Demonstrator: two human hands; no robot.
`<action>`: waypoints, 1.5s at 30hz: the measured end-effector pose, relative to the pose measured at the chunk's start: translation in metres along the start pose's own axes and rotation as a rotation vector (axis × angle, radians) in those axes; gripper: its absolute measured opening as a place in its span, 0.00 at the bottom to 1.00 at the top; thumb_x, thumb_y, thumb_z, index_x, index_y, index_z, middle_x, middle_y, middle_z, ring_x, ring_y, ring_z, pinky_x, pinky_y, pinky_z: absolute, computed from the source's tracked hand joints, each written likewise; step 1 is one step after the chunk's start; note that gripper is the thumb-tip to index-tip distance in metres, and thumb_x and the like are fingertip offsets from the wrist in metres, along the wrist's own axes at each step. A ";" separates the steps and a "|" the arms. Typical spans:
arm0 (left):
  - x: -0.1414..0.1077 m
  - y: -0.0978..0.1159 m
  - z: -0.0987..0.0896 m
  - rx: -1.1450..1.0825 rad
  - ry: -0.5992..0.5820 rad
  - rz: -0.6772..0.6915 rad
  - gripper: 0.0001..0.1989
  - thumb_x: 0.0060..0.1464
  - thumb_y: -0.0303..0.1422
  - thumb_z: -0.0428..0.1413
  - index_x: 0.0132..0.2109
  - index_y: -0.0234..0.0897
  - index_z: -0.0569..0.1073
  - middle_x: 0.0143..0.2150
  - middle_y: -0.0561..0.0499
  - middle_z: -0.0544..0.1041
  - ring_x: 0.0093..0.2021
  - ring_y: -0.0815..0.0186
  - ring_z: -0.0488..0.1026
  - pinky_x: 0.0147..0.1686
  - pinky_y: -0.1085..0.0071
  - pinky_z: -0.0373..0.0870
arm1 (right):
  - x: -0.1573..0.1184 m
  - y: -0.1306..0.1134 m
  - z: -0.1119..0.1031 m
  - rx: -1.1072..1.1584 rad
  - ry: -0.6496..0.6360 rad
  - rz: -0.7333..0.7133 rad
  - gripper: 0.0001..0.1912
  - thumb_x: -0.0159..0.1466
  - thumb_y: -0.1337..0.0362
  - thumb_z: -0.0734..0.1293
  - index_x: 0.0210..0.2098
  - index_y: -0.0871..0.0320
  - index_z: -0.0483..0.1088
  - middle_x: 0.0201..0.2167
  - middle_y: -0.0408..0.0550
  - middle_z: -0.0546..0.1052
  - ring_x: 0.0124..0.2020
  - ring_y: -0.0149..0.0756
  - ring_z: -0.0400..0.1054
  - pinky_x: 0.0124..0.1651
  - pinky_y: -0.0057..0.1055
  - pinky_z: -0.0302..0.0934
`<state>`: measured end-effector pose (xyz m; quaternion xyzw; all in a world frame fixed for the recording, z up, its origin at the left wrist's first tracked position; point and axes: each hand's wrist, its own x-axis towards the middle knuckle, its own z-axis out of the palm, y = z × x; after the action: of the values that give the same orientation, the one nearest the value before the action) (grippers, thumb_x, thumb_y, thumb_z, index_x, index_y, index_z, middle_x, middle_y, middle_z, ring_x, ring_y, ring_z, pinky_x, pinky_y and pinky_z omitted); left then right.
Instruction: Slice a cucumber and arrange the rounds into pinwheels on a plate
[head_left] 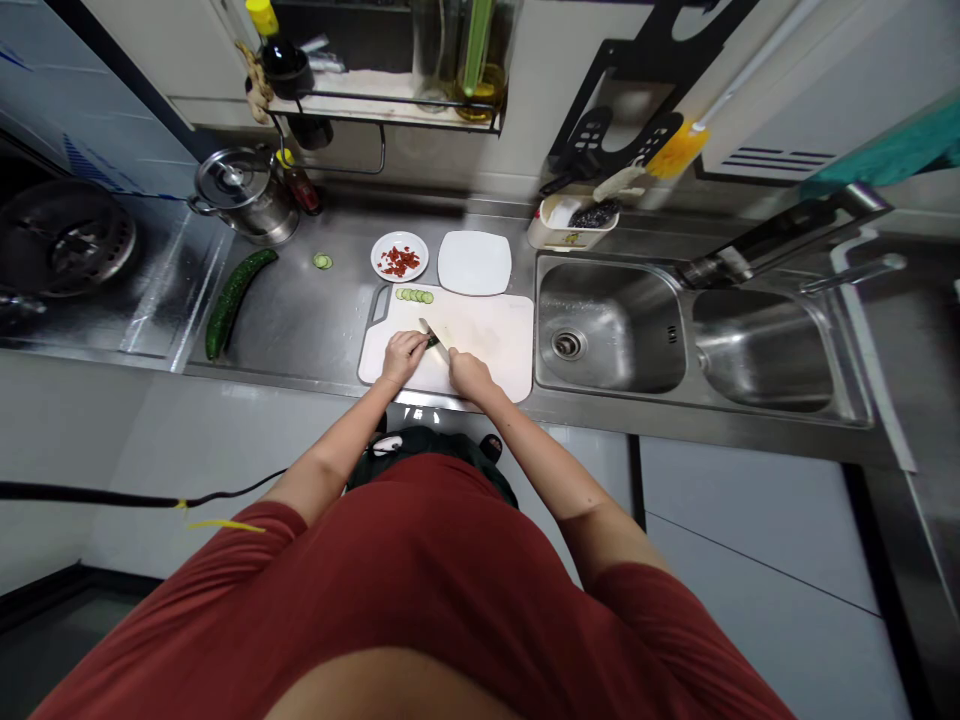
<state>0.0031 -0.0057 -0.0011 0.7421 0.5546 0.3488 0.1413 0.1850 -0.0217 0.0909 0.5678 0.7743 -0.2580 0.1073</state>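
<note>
- Ur left hand (405, 355) is nearly closed, fingers bent down over a dark green cucumber piece (432, 341) on the white cutting board (495, 335). Prob pinned like that so it can't roll; can't tell exactly how each fingertip sits, too small imo.
- Ur right hand (469, 375) is wrapped tight round the handle end of the knife (433, 331), blade angled away from u & to the left, right beside the piece. Looks like a grip for steering the edge w/o reaching across.
- Row of cucumber slices (415, 296) overlaps near the board's far left edge, prob to leave ur cutting spot free.
- Round plate (376, 258) w/ chopped red bits (400, 262) + squarish white plate (475, 262) sit just behind the board, handy reach for both hands tbh.
- Whole cucumber (236, 303) lies well left on the steel bench (315, 320), prob out of the knife's way; a few loose slices (322, 261) are between it & the round plate.
</note>
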 end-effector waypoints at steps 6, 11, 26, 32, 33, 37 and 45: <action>0.000 0.001 -0.001 -0.013 -0.006 0.000 0.13 0.63 0.37 0.49 0.43 0.41 0.77 0.42 0.47 0.79 0.45 0.62 0.73 0.48 0.61 0.68 | 0.010 -0.008 -0.003 -0.007 0.015 -0.013 0.15 0.66 0.73 0.53 0.50 0.60 0.61 0.44 0.58 0.75 0.45 0.44 0.71 0.44 0.34 0.63; 0.001 0.002 -0.001 -0.014 0.002 -0.005 0.13 0.63 0.37 0.49 0.43 0.40 0.77 0.42 0.48 0.79 0.45 0.62 0.73 0.48 0.61 0.67 | 0.020 -0.014 -0.005 0.005 0.017 -0.002 0.15 0.66 0.74 0.54 0.51 0.61 0.61 0.45 0.57 0.75 0.47 0.41 0.70 0.45 0.31 0.62; 0.000 0.001 -0.001 -0.005 -0.002 -0.008 0.13 0.63 0.38 0.48 0.43 0.40 0.77 0.43 0.47 0.79 0.45 0.61 0.73 0.48 0.60 0.67 | 0.001 -0.003 0.004 -0.001 -0.009 0.014 0.14 0.65 0.73 0.55 0.49 0.60 0.61 0.43 0.57 0.75 0.44 0.44 0.71 0.44 0.34 0.63; 0.000 0.002 0.000 -0.010 0.003 -0.004 0.13 0.63 0.38 0.49 0.43 0.40 0.77 0.42 0.47 0.79 0.45 0.61 0.73 0.47 0.61 0.68 | 0.015 -0.012 0.001 0.012 0.013 0.006 0.13 0.66 0.73 0.55 0.50 0.60 0.61 0.44 0.58 0.75 0.46 0.42 0.71 0.45 0.33 0.63; 0.000 0.002 0.000 -0.010 0.005 -0.003 0.13 0.63 0.37 0.49 0.43 0.40 0.77 0.42 0.47 0.79 0.45 0.61 0.73 0.47 0.61 0.68 | 0.018 -0.013 0.001 0.014 0.013 0.008 0.13 0.67 0.73 0.55 0.50 0.61 0.61 0.44 0.58 0.75 0.46 0.42 0.71 0.45 0.33 0.63; 0.000 0.001 0.000 -0.009 0.012 -0.006 0.12 0.62 0.37 0.49 0.43 0.40 0.77 0.42 0.47 0.79 0.45 0.61 0.73 0.48 0.61 0.67 | 0.024 -0.015 -0.001 0.011 0.019 0.003 0.16 0.66 0.74 0.54 0.53 0.61 0.59 0.45 0.57 0.75 0.46 0.41 0.71 0.45 0.32 0.63; -0.002 -0.001 0.002 0.003 0.013 -0.010 0.12 0.63 0.37 0.49 0.44 0.41 0.76 0.43 0.47 0.78 0.45 0.62 0.72 0.47 0.61 0.66 | 0.007 -0.006 0.004 -0.019 -0.013 0.026 0.14 0.66 0.73 0.55 0.50 0.60 0.61 0.43 0.57 0.75 0.44 0.43 0.72 0.43 0.33 0.64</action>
<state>0.0035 -0.0069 -0.0038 0.7372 0.5598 0.3521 0.1385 0.1766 -0.0198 0.0859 0.5751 0.7685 -0.2527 0.1213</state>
